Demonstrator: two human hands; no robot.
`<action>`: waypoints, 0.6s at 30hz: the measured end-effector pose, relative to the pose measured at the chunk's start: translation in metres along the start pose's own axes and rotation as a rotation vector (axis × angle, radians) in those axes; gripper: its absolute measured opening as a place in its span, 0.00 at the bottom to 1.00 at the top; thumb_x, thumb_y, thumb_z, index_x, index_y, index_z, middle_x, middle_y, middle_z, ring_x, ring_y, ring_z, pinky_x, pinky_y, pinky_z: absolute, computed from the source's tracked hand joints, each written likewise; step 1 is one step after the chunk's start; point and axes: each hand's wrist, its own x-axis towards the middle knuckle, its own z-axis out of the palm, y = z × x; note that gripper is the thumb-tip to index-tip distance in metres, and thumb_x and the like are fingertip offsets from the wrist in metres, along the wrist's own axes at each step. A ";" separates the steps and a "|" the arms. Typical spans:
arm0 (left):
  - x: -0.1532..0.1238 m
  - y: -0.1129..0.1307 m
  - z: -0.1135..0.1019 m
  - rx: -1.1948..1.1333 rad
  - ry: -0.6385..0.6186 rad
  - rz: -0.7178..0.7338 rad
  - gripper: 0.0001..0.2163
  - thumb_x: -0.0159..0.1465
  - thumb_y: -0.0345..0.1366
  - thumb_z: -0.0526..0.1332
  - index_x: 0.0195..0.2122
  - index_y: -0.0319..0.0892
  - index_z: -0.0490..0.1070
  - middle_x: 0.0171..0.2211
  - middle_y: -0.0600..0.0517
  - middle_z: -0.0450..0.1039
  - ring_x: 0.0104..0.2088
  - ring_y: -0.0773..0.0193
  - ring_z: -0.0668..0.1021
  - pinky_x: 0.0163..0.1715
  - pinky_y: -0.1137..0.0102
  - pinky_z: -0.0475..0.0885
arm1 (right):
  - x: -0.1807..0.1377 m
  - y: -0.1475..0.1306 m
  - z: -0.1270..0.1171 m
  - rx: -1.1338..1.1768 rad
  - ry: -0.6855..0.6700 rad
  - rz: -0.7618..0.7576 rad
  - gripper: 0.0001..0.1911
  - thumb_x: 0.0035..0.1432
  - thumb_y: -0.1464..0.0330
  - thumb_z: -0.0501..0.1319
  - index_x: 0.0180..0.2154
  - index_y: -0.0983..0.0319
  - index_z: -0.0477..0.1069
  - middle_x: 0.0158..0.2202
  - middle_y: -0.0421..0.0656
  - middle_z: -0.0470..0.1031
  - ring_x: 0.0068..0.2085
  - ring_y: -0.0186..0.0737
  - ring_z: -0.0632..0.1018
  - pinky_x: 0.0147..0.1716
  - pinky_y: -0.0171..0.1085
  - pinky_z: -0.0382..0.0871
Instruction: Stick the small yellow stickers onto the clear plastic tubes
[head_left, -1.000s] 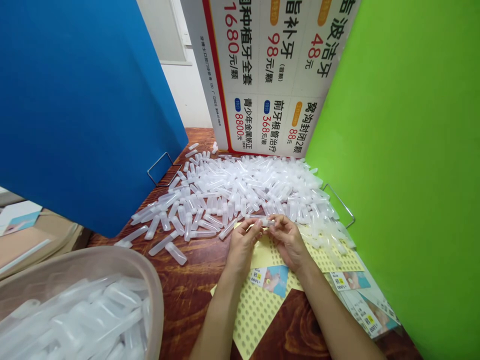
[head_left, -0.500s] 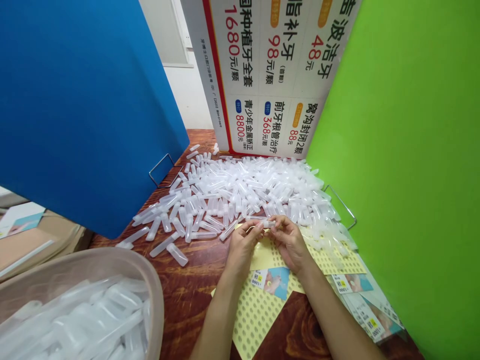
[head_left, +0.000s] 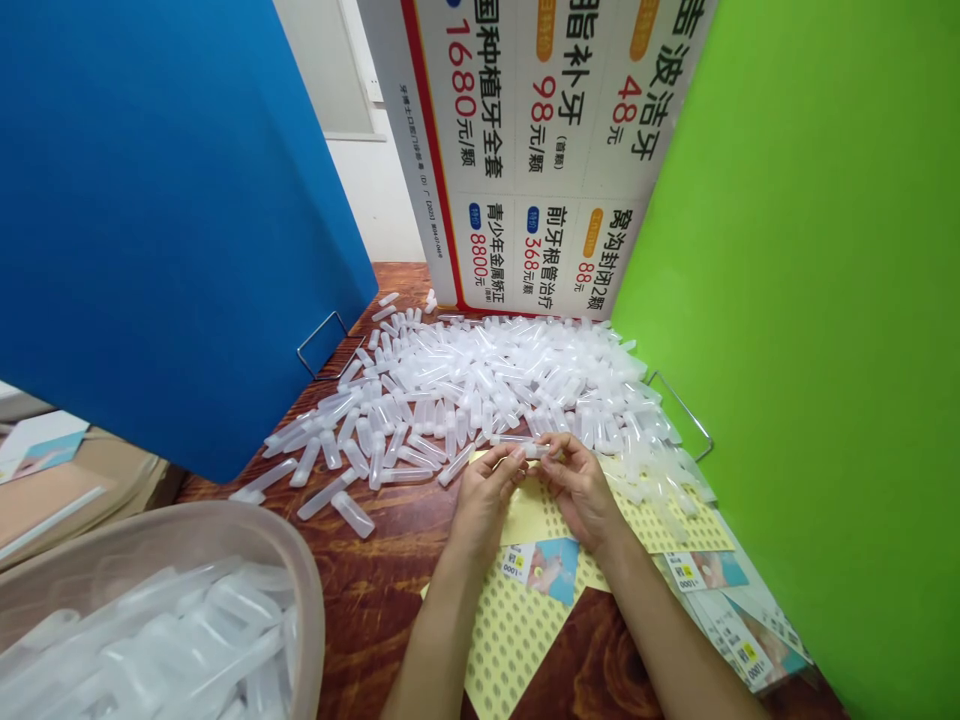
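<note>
Tube (head_left: 535, 452) between the hands, long axis roughly left to right — left hand (head_left: 481, 492) and right hand (head_left: 583, 490) each pinching an end in close fingertips, neither clearly nearer — just near of the pile (head_left: 487, 372), yellow sheets (head_left: 517, 635) below.

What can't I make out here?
Head view:
Translucent white plastic tube: partly hidden in the grip of left hand and right hand.
Yellow dotted paper sheet: markings too small to read.
Pinkish rounded plastic tub: cut off by left and bottom edges.
White red-bordered printed board: top cut off by upper edge.
</note>
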 end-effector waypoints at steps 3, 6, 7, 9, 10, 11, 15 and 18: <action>0.001 -0.001 0.000 0.002 0.004 0.004 0.15 0.47 0.37 0.78 0.32 0.37 0.80 0.29 0.51 0.79 0.30 0.69 0.78 0.36 0.75 0.74 | 0.000 0.001 -0.001 0.003 -0.006 -0.005 0.16 0.41 0.67 0.79 0.27 0.60 0.73 0.41 0.38 0.74 0.35 0.35 0.77 0.38 0.36 0.76; 0.001 -0.001 0.001 -0.006 0.005 0.012 0.15 0.46 0.38 0.79 0.31 0.37 0.79 0.28 0.52 0.78 0.30 0.69 0.77 0.36 0.75 0.74 | 0.001 0.002 -0.002 0.010 -0.009 -0.005 0.16 0.41 0.67 0.79 0.27 0.60 0.73 0.41 0.38 0.73 0.35 0.35 0.77 0.38 0.36 0.76; 0.000 -0.001 0.001 -0.008 0.005 0.012 0.15 0.46 0.38 0.79 0.31 0.37 0.79 0.28 0.52 0.78 0.30 0.69 0.77 0.36 0.75 0.74 | 0.001 0.002 -0.002 0.009 -0.007 -0.006 0.16 0.41 0.67 0.79 0.27 0.60 0.73 0.41 0.38 0.73 0.35 0.35 0.77 0.39 0.36 0.76; 0.000 0.000 0.002 -0.008 0.007 0.005 0.16 0.46 0.38 0.79 0.31 0.37 0.79 0.28 0.52 0.78 0.30 0.68 0.78 0.36 0.75 0.74 | 0.001 0.003 -0.003 0.002 -0.007 -0.009 0.15 0.42 0.68 0.79 0.27 0.60 0.73 0.41 0.38 0.73 0.36 0.35 0.77 0.39 0.36 0.76; -0.001 0.000 0.002 -0.006 0.008 0.001 0.16 0.45 0.38 0.79 0.31 0.37 0.79 0.28 0.52 0.78 0.30 0.68 0.78 0.37 0.74 0.74 | 0.001 0.003 -0.003 -0.002 -0.009 -0.011 0.15 0.42 0.68 0.78 0.27 0.59 0.73 0.42 0.38 0.73 0.36 0.35 0.77 0.40 0.36 0.76; -0.001 0.001 0.002 -0.004 0.008 -0.003 0.16 0.45 0.38 0.79 0.31 0.37 0.79 0.28 0.52 0.78 0.30 0.68 0.78 0.37 0.74 0.74 | 0.001 0.002 -0.003 -0.006 -0.013 -0.012 0.15 0.43 0.67 0.78 0.27 0.59 0.73 0.42 0.38 0.73 0.36 0.35 0.77 0.40 0.36 0.76; -0.001 0.002 0.003 0.000 0.017 -0.005 0.16 0.44 0.38 0.80 0.31 0.37 0.79 0.29 0.51 0.79 0.30 0.69 0.78 0.36 0.75 0.74 | 0.001 0.002 -0.003 -0.008 -0.019 -0.014 0.15 0.43 0.67 0.78 0.27 0.59 0.73 0.42 0.38 0.73 0.35 0.34 0.77 0.39 0.36 0.76; 0.000 0.002 0.002 0.013 0.038 -0.005 0.17 0.44 0.38 0.80 0.31 0.37 0.80 0.29 0.52 0.79 0.29 0.69 0.78 0.36 0.75 0.74 | 0.001 0.002 -0.003 -0.009 -0.019 -0.017 0.16 0.43 0.67 0.79 0.27 0.59 0.73 0.42 0.38 0.73 0.35 0.34 0.77 0.39 0.35 0.75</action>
